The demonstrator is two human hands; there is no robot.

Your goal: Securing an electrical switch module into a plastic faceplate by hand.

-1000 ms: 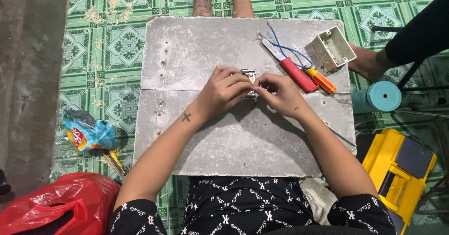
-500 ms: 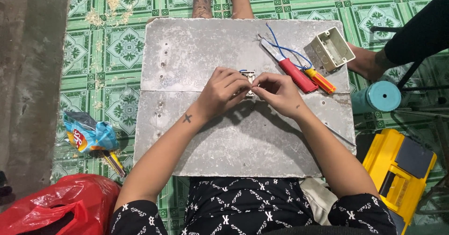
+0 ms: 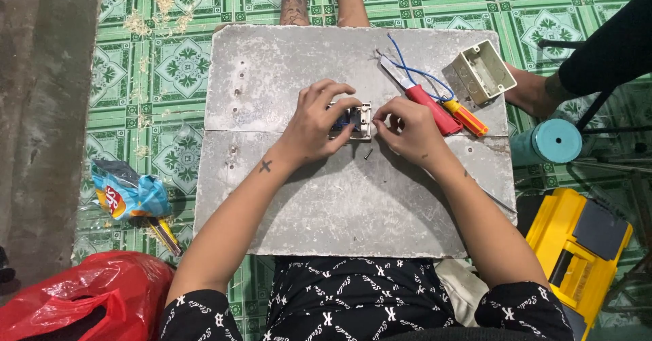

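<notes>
A small white switch module (image 3: 358,121) with blue wiring lies on the grey board (image 3: 305,205) across my lap. My left hand (image 3: 316,120) grips its left side, fingers curled over the top. My right hand (image 3: 407,129) pinches its right edge with thumb and fingertips. A small dark screw (image 3: 368,155) lies on the board just below the module.
A red-handled tool (image 3: 432,106), an orange-handled screwdriver (image 3: 466,118), blue wire (image 3: 414,69) and a beige box (image 3: 483,71) lie at the board's right. Another person's foot (image 3: 533,93), a teal cylinder (image 3: 553,140), a yellow toolbox (image 3: 577,246), a snack bag (image 3: 129,195) and a red bag (image 3: 81,303) surround it.
My hands have drawn slightly apart, so the white module between them shows more. The board and tools have not moved.
</notes>
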